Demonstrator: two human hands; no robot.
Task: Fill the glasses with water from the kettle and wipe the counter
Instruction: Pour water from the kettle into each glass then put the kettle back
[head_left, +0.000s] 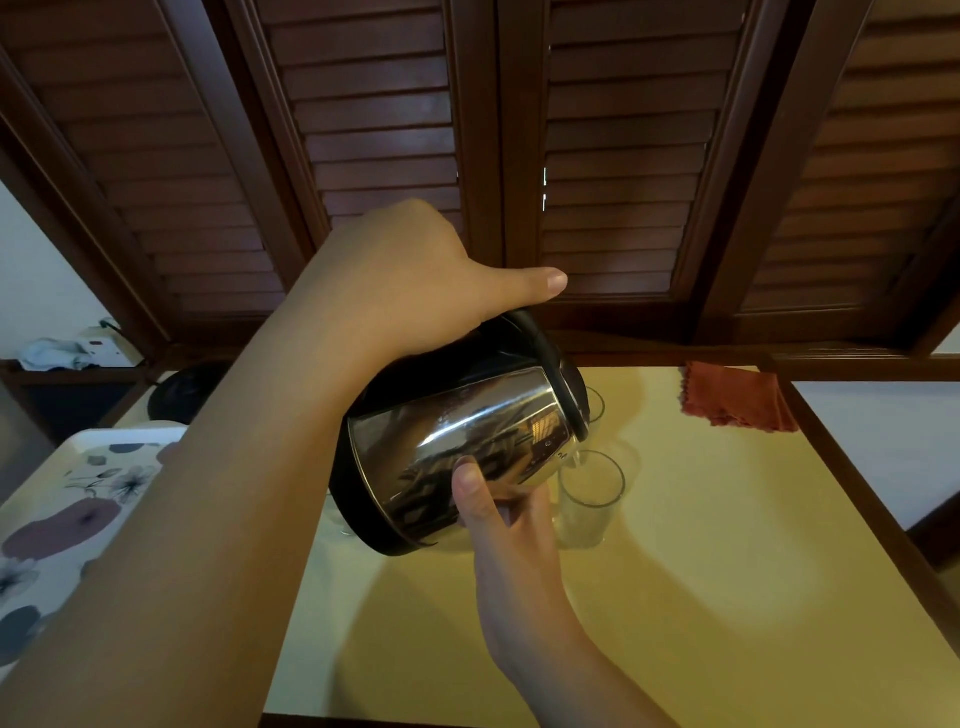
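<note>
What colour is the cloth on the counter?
The cloth is reddish-orange with a scalloped edge; the head view, the only one, shows it.

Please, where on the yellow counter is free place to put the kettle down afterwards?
The near part of the counter, from the glass to the front edge, is bare. So is the strip between glass and red cloth. Crowded: under the kettle, near the glasses.

kettle – 1 | glasses – 2: near, far | red cloth – 1 | floral tray – 1 | hands – 2: left, right
</note>
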